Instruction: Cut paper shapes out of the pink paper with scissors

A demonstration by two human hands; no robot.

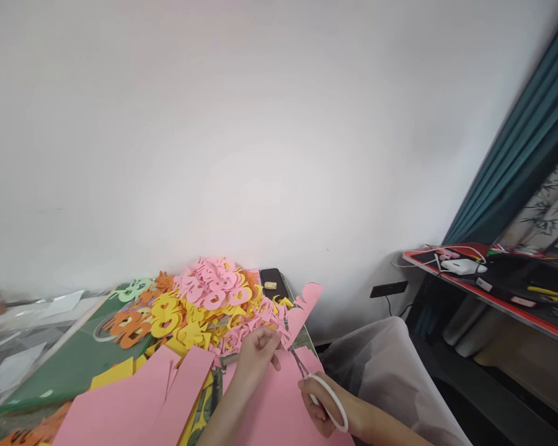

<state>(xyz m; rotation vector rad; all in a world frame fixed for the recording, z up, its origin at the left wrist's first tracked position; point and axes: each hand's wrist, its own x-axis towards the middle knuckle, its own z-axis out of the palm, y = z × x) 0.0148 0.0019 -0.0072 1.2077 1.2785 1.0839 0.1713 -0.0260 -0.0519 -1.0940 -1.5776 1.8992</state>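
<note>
Paper cutting by hand, seen from the wearer's head. The left hand (259, 350) has its fingers bent and pinched together on the lower end of a notched pink strip (302, 313), which rises above the table to the right of the fingertips. The right hand (323, 399) grasps the scissors (338, 409) by their white handles; the blades point up and to the left, their tips beside the strip's lower end. Whether the blades are parted is too small to tell.

Below both hands lies a pink sheet (274, 409). To its left, further pink sheets (116, 396) overlap yellow paper (114, 375), one of them slit from its upper edge. Beyond the left hand, loose cut-outs are heaped toward the wall (260, 155): pink cut-outs (209, 282) on top, yellow cut-outs (166, 314) and orange cut-outs (131, 326) to the left, and pale green cut-outs (138, 288) at the far left corner. Pink scraps (248, 328) lie between the heap and the left hand. A dark phone (283, 288) rests near the far edge of the green table (69, 359), with a small pale object (270, 285) on it.
</note>
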